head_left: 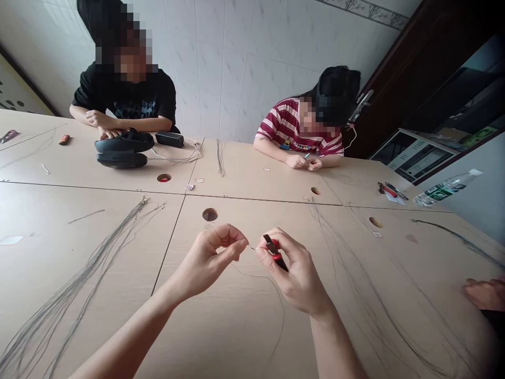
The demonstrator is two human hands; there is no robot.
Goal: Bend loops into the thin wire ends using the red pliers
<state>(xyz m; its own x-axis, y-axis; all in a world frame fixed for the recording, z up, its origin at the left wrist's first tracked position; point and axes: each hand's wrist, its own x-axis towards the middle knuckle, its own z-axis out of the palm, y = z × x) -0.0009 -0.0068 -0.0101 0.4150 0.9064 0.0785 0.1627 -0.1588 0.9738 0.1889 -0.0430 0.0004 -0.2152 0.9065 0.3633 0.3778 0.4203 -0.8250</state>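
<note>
In the head view my left hand (221,255) is closed, thumb and forefinger pinching the end of a thin grey wire (282,310). The rest of that wire loops down onto the table below my hands. My right hand (292,268) is wrapped round small pliers (271,244) with red and black handles, their dark jaws pointing up and left. Its thumb and forefinger are also pinched together, close to my left fingertips. A short dark bit of wire shows in the narrow gap between the two hands.
Bundles of thin wires (106,247) spread across the wooden table (189,326) on both sides. Round holes (210,214) pierce the tabletop. A black headset (122,150), a water bottle (447,188) and more pliers (389,190) lie farther back. Two people sit opposite; another person's hand (485,293) is at right.
</note>
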